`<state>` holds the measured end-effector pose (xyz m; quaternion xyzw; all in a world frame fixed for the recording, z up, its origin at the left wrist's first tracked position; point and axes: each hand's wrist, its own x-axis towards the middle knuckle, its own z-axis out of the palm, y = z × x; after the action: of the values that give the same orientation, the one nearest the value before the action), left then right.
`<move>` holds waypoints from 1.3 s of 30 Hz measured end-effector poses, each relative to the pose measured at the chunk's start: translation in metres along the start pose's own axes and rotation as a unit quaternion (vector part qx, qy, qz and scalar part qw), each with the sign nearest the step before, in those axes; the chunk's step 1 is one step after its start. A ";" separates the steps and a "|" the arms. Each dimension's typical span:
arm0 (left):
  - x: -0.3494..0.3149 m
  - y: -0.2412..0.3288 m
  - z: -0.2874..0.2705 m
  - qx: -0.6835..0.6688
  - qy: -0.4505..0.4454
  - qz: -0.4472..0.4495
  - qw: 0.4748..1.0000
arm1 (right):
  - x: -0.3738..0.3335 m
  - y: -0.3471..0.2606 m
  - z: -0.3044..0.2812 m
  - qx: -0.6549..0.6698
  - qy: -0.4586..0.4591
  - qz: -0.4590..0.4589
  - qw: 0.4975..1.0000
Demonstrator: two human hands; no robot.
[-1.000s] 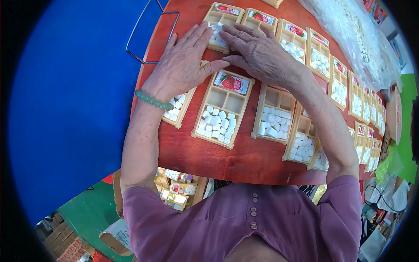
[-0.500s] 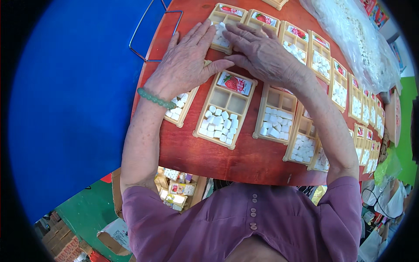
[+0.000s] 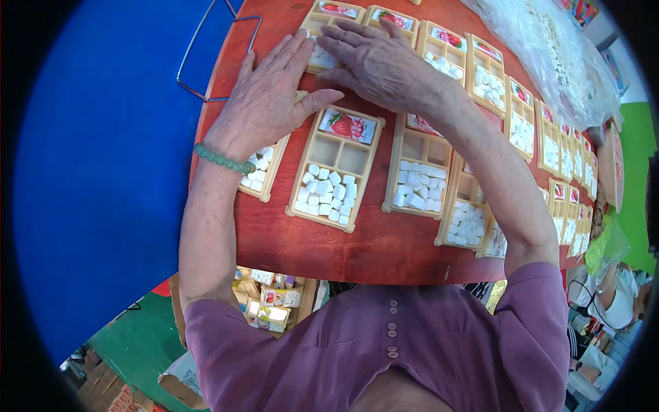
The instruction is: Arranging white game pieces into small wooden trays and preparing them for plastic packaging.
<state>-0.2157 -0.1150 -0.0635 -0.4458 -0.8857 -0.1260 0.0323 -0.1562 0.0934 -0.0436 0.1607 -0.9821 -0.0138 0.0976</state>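
Observation:
My left hand [image 3: 269,99] lies stretched out, fingertips at the left side of a far cream tray [image 3: 312,22]. Its palm covers part of a nearer tray [image 3: 273,180] of white pieces. From the right, my right hand [image 3: 381,67] reaches over the same far tray, fingers extended above its white marshmallow-like pieces [image 3: 321,58]. Whether the fingertips touch the pieces is hidden. Just below both hands is another cream tray [image 3: 336,154], with a strawberry card at its top, two bare small compartments and a larger one of white pieces. A green bead bracelet [image 3: 223,159] circles my left wrist.
Similar filled trays [image 3: 417,185] stand in rows toward the right of the red table [image 3: 384,250]. A clear plastic bag of white pieces [image 3: 559,69] lies at the far right. A metal wire frame [image 3: 184,65] stands at the left edge. Below is a box of packaged goods [image 3: 274,299].
The whole view has shifted slightly, moving the scene left. My right hand has slid a little left over the far tray; my left hand stays beside it.

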 end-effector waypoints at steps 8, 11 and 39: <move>0.002 -0.002 0.001 0.017 0.025 -0.006 1.000 | -0.032 0.054 -0.052 0.168 0.013 0.057 0.984; 0.002 -0.001 0.002 0.018 0.020 -0.002 1.000 | -0.063 0.065 -0.036 0.093 -0.018 0.043 0.995; 0.029 0.059 -0.016 -0.030 -0.016 0.117 0.992 | -0.084 0.021 -0.029 0.045 -0.047 0.053 0.996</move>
<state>-0.1869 -0.0627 -0.0320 -0.5494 -0.8233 -0.1409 0.0192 -0.0793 0.1403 -0.0300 0.1121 -0.9923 0.0276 0.0442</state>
